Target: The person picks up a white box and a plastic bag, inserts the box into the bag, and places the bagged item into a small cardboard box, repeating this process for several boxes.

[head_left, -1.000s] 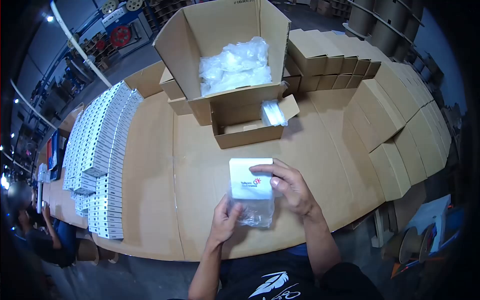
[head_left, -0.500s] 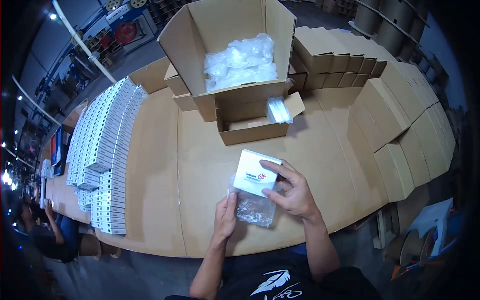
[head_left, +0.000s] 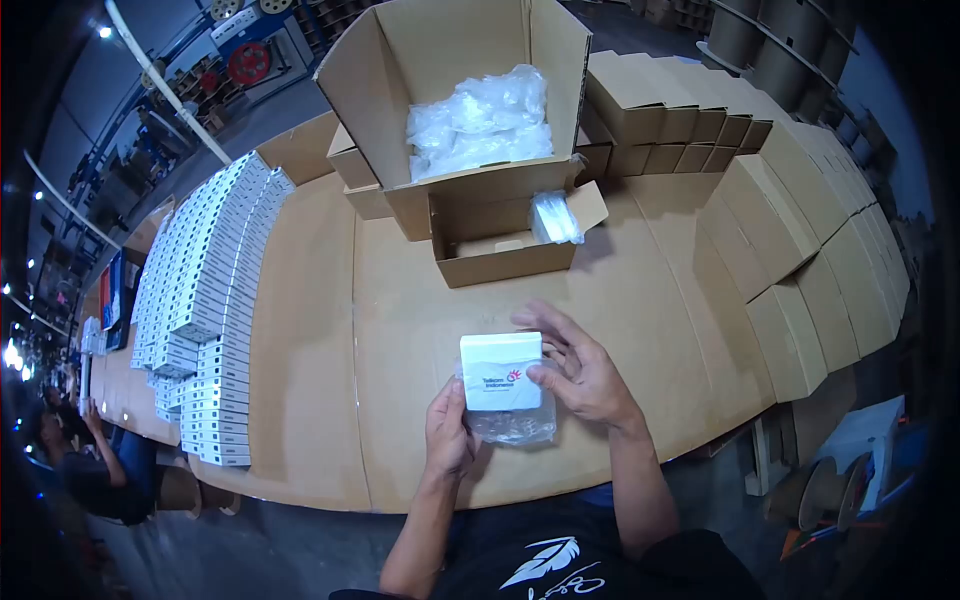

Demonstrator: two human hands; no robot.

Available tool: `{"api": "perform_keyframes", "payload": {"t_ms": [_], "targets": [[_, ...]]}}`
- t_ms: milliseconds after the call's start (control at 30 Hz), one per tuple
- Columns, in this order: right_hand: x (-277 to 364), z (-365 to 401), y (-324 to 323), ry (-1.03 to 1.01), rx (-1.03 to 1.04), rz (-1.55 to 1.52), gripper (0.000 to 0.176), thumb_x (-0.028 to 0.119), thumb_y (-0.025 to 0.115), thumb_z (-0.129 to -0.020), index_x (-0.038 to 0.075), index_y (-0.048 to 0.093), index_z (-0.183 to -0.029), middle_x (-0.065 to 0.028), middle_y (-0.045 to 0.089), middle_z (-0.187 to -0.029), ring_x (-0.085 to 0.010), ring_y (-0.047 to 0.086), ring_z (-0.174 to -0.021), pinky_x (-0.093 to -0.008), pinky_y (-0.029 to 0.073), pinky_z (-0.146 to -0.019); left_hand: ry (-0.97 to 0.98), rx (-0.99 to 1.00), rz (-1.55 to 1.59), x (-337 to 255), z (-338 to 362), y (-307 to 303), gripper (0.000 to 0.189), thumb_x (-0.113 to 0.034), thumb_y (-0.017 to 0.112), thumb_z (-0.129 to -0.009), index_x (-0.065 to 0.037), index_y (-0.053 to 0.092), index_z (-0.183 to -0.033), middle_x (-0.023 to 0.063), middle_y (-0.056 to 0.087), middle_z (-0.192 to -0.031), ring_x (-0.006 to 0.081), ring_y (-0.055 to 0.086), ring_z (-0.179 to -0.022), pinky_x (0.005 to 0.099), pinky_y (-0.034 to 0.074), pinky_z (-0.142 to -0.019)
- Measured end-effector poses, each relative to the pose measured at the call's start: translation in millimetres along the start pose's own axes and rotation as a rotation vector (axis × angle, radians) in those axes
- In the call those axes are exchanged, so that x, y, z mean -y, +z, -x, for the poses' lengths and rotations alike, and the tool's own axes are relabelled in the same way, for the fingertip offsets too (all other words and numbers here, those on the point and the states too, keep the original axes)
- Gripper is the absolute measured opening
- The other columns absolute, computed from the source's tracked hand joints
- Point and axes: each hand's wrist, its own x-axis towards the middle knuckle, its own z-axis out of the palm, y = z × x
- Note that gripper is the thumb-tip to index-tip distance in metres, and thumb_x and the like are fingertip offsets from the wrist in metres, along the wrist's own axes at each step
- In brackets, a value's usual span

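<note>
A white box (head_left: 500, 368) with printed lettering and a red logo sits partly inside a clear plastic bag (head_left: 515, 427), above the cardboard-covered table. At its left edge my left hand (head_left: 449, 428) grips the bag, thumb on the front. My right hand (head_left: 580, 375) is at the box's right side, thumb touching near the logo, its other fingers raised and apart. Beyond them stands an open cardboard box (head_left: 510, 268) with a plastic-wrapped white item (head_left: 556, 218) at its right end.
A large open carton (head_left: 365, 95) behind holds clear plastic bags (head_left: 480, 122). Stacks of small white boxes (head_left: 215, 270) line the left side of the table (head_left: 310, 400). Brown cartons (head_left: 765, 225) stand at the right. Another person (head_left: 105, 465) is at the far left.
The white box has moved down and slightly left, now lower inside the bag and more upright in view. My right hand's fingers have lifted off its top.
</note>
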Motion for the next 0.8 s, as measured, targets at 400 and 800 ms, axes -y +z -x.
{"api": "perform_keyframes", "payload": {"t_ms": [400, 800], "targets": [[-54.6, 38.1, -1.0, 0.184, -0.323, -0.584, 0.014, -0.001, 0.068, -0.098, -0.002, 0.063, -0.110, -0.0144, 0.068, -0.118, -0.0183, 0.067, -0.104, -0.0305, 0.054, -0.097, 0.049, -0.034, -0.214, 13.6, -8.4, -5.3, 0.045, -0.027, 0.045, -0.113, 0.006, 0.055, -0.141, 0.0135, 0.067, -0.130, 0.0186, 0.064, -0.117, 0.0342, 0.051, -0.103], [-39.8, 37.7, 12.5, -0.048, -0.214, -0.236, 0.010, 0.001, 0.069, -0.098, -0.004, 0.063, -0.106, -0.0165, 0.071, -0.115, -0.0113, 0.066, -0.100, -0.0273, 0.054, -0.091, 0.185, 0.019, -0.177, -3.0, -5.4, 13.1, 0.045, -0.030, 0.043, -0.113, 0.006, 0.054, -0.138, 0.0186, 0.064, -0.133, 0.0255, 0.060, -0.127, 0.0377, 0.046, -0.111]]}}
